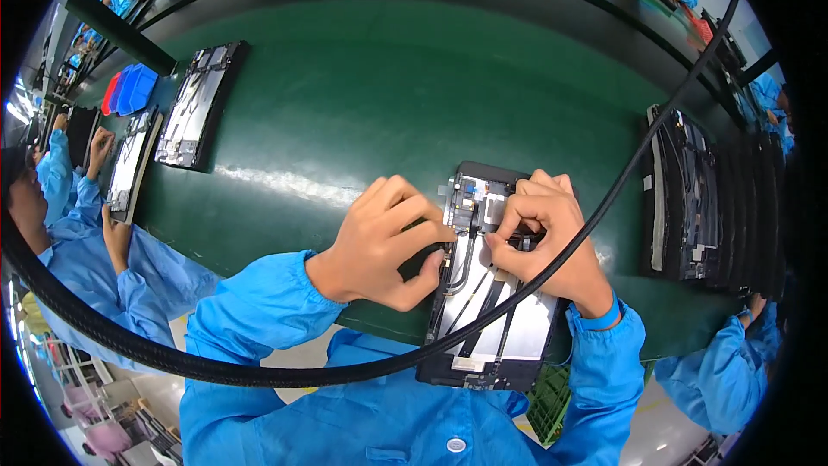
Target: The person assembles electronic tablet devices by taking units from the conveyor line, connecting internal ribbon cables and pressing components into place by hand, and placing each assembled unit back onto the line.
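While both hands [384, 243] [552, 237] curl half closed over it — grip unclear — the flat device [481, 274] shows silver plating [533, 328], dark strips [491, 300].

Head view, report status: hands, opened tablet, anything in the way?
Left hand at left edge of opened tablet; right hand over its upper right. Internals exposed. Black braided cable crosses the view, partly hiding tablet and right hand.

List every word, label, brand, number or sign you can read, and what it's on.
None readable in this view.
Opened tablet-style device: pale label-like patch near its lower edge; any print too small to read.
Stacked devices at right: small white patch on the leftmost; too small to read.
Blue smock: round white button; any marking too blurred to read.
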A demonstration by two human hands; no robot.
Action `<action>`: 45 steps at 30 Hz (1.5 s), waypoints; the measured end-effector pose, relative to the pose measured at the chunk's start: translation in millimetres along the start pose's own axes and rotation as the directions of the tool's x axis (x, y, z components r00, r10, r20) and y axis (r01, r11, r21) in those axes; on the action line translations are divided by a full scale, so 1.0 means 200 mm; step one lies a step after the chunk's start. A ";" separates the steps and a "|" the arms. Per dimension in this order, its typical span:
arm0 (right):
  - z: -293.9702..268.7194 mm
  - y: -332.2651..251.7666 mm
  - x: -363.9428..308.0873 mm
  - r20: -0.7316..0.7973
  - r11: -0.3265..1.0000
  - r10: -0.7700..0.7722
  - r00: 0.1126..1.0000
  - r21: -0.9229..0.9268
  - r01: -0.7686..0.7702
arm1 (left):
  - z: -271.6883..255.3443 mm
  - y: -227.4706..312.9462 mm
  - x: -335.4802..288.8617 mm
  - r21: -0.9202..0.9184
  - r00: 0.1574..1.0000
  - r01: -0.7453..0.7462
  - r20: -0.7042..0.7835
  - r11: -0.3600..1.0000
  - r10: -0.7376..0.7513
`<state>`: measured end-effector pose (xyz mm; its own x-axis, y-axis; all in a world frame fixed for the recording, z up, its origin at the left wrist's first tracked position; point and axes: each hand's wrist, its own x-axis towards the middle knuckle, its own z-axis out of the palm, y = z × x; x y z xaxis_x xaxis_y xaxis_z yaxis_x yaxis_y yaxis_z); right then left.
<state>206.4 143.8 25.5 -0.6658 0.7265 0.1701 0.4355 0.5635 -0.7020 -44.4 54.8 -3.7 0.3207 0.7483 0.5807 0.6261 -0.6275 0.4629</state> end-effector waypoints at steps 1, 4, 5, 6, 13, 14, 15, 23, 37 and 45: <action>0.00 0.00 0.00 -0.005 1.000 -0.009 1.000 -0.007 0.009 | 0.00 0.00 -0.01 0.000 1.000 -0.004 0.006 1.000 0.004; 0.01 0.00 -0.01 -0.020 1.000 -0.020 1.000 -0.023 0.020 | 0.00 0.01 -0.05 0.031 0.999 -0.017 0.035 0.999 0.016; 0.01 0.00 -0.01 -0.026 0.999 -0.023 0.999 -0.034 0.022 | 0.00 0.01 -0.05 0.026 0.999 0.001 0.036 1.000 -0.002; 0.01 0.00 -0.01 -0.030 0.999 -0.021 0.999 -0.031 0.020 | 0.00 0.01 -0.05 0.020 0.999 0.019 0.039 1.000 -0.020; 0.00 0.00 -0.02 -0.009 0.997 -0.073 0.997 -0.020 0.073 | -0.02 0.02 -0.03 0.002 0.997 0.023 0.080 1.000 -0.023; 0.00 0.00 -0.02 -0.003 0.998 -0.066 0.998 -0.013 0.066 | -0.02 0.02 -0.03 -0.002 0.996 0.027 0.083 1.000 -0.027; 0.01 0.00 -0.02 -0.007 0.998 -0.066 0.998 -0.011 0.066 | -0.02 0.02 -0.03 -0.005 0.996 0.032 0.085 0.999 -0.031; 0.02 0.01 -0.03 -0.040 0.996 -0.083 0.996 0.030 0.084 | -0.01 0.05 0.00 0.075 0.989 -0.017 0.146 0.997 0.006; -0.06 0.03 -0.06 -0.067 0.989 -0.147 0.987 -0.025 0.146 | 0.05 0.01 0.00 0.292 0.927 -0.374 0.138 0.880 0.348; -0.15 0.07 -0.09 -0.068 0.988 -0.149 0.986 -0.047 0.146 | 0.07 0.03 0.11 -0.071 0.918 -0.313 0.235 0.947 0.321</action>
<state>242.6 150.1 32.8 -0.6804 0.6594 0.3198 0.3616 0.6816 -0.6361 -23.7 69.3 2.7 0.6617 0.5361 0.5242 0.4423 -0.8436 0.3044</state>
